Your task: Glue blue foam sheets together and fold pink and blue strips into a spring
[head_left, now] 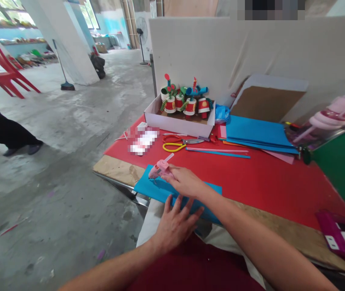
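A blue sheet of paper (148, 188) lies over the table's near edge and my lap. My right hand (186, 180) is wrapped round a pink glue gun (160, 169), whose glue stick pokes out at the back; its nozzle is low over the sheet's left part. Fingers spread, my left hand (178, 218) rests on the near side of the same sheet. Beyond the glue gun lie scissors (175, 146) with red and yellow handles, and thin pink and blue paper strips (217, 152).
A white box (175, 122) holds several red, white and green paper-cup figures. Blue paper sheets (257, 133) are stacked at the back right. A phone (144, 141) lies at the left, a purple case (337, 238) at the right edge. Someone's leg (3, 125) shows at far left.
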`<state>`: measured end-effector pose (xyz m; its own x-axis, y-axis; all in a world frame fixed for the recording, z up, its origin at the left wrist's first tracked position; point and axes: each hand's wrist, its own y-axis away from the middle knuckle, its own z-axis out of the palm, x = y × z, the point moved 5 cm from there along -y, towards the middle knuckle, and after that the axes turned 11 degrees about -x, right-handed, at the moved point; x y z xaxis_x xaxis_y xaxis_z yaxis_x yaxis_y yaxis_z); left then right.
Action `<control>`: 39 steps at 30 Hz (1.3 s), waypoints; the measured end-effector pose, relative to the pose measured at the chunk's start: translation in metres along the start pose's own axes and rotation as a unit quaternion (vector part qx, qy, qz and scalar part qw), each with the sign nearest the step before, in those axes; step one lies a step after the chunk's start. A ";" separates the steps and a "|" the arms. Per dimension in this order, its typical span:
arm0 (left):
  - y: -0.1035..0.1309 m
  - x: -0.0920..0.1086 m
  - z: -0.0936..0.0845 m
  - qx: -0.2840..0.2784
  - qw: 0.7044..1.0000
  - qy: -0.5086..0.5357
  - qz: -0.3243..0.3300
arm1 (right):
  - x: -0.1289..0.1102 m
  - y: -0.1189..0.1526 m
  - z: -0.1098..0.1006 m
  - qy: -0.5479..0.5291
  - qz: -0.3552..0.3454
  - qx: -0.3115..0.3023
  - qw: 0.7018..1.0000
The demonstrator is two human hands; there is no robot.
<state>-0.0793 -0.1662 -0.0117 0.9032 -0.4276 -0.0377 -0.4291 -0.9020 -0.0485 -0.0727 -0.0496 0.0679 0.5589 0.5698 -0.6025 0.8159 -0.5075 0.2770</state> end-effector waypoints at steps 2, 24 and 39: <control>0.000 -0.001 -0.001 0.001 1.000 0.001 0.000 | 0.000 -0.002 0.002 0.014 0.004 -0.001 1.000; -0.002 -0.001 0.002 -0.039 0.999 0.013 -0.001 | -0.028 -0.017 0.000 0.164 0.028 -0.029 0.986; 0.001 0.000 0.002 0.013 1.000 0.005 0.003 | -0.014 -0.003 -0.010 0.161 0.046 -0.032 0.985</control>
<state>-0.0801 -0.1672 -0.0135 0.9009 -0.4332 -0.0287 -0.4341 -0.8978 -0.0742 -0.0821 -0.0496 0.0829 0.6401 0.7041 -0.3074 0.7618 -0.5301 0.3723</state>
